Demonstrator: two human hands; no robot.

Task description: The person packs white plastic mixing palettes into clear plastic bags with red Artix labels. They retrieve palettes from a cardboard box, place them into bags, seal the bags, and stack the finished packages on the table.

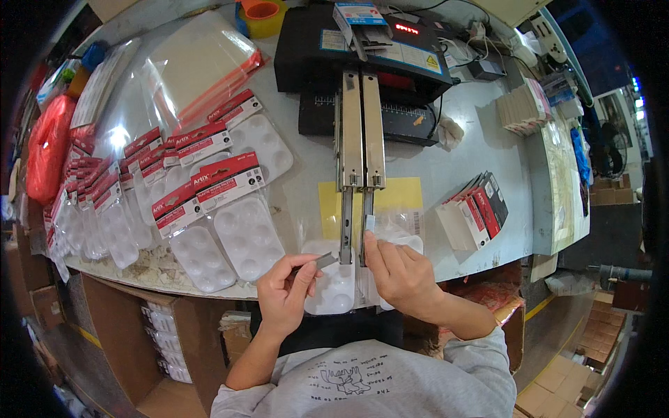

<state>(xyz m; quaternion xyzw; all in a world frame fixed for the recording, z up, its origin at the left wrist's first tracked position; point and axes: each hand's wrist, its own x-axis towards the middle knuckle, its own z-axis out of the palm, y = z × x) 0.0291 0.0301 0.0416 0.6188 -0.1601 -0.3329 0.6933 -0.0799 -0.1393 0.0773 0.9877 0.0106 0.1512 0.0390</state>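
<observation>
My left hand (pixel 288 289) pinches a short grey strip of staples (pixel 325 260) between thumb and fingers, just left of the rails. My right hand (pixel 404 275) has its fingers closed on another staple strip (pixel 370 223), at the right-hand rail (pixel 367 202). Two long metal stapler magazines (pixel 361 125) reach toward me from a black electric stapling machine (pixel 300 59), with narrow rails drawn out at their near ends. Beneath the rails a white paint palette (pixel 331 292) lies at the table edge, beside a yellow sheet (pixel 411 195).
Bagged white palettes (pixel 247 237) with red header cards cover the left, near a stack of clear bags (pixel 198 66). An open staple box (pixel 361 15) rests on the machine. Header cards (pixel 474 212) stand at the right. Cardboard boxes (pixel 129 348) sit below the table.
</observation>
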